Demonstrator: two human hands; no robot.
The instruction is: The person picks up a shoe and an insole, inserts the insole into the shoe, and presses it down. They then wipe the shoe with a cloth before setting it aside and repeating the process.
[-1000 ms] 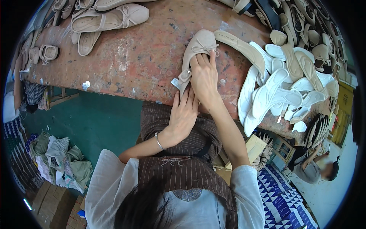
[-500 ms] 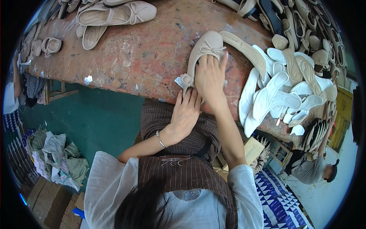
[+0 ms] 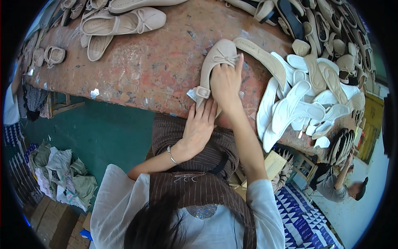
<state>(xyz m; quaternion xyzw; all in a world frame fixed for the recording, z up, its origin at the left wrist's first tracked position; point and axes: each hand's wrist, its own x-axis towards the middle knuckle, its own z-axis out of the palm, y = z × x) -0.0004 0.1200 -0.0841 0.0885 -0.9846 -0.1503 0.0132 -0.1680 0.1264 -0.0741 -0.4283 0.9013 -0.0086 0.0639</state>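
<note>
A beige ballet flat (image 3: 208, 63) with a small bow and a buckled strap lies toe-away on the worktable, near its front edge. My right hand (image 3: 226, 88) reaches into it; the fingers are pushed toward the toe and their tips are hidden, while the thumb sticks up along the side by the bow. At the heel end, my left hand (image 3: 197, 130) grips the shoe with its fingers close together. A small pale tag (image 3: 191, 94) shows beside the strap. Just right of the toe lies a loose beige insole (image 3: 265, 59).
White and beige insoles (image 3: 304, 110) are heaped on the right of the red-brown worktable (image 3: 141, 70). More shoes crowd the far right (image 3: 317, 33) and far left (image 3: 124, 25). Cloth bundles (image 3: 62, 168) lie on the floor to the left. Another person (image 3: 336, 186) is at the right.
The view has shifted slightly. My right hand stays inside the shoe, its thumb now more upright, and the buckled strap faces up more. My left hand remains at the heel.
</note>
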